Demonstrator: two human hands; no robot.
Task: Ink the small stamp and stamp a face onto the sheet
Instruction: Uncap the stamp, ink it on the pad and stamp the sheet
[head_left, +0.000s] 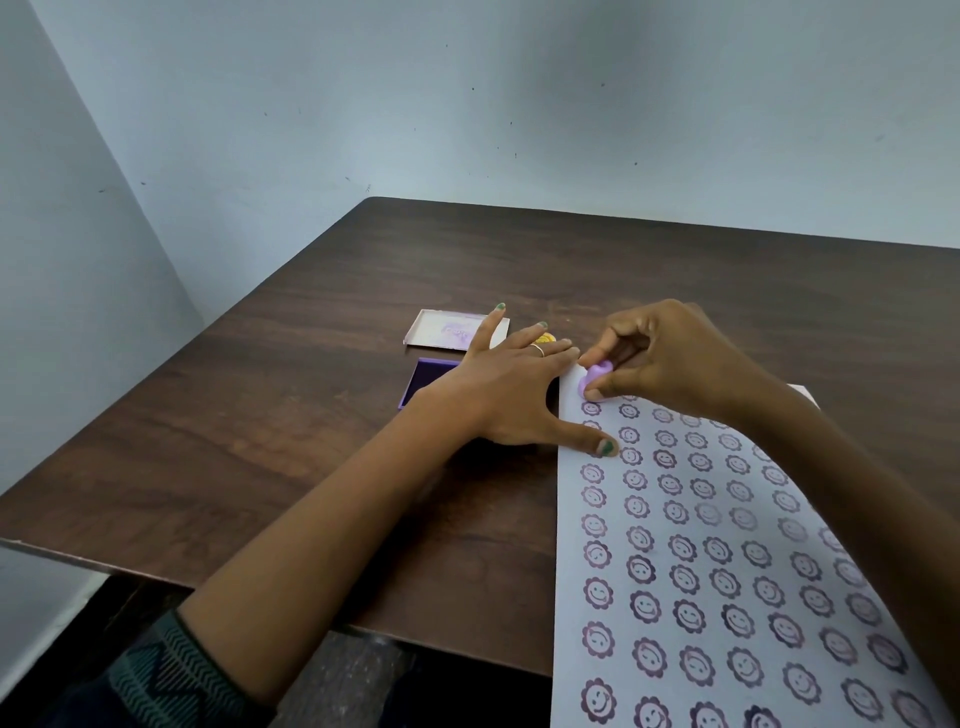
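A white sheet (727, 551) covered with several rows of purple smiling flower faces lies on the right of the dark wooden table (260, 457). My right hand (670, 358) pinches a small lilac stamp (594, 379) and holds it down on the sheet's far left corner. My left hand (511, 389) lies flat with fingers spread, its thumb pressing the sheet's left edge. Under that hand sits the open purple ink pad (423, 382), partly hidden.
The ink pad's clear lid (441, 328) lies behind the left hand, near a small yellow object (546, 339) peeking past the fingers. Blue walls meet in the corner beyond the table. The table's near edge runs below my forearms.
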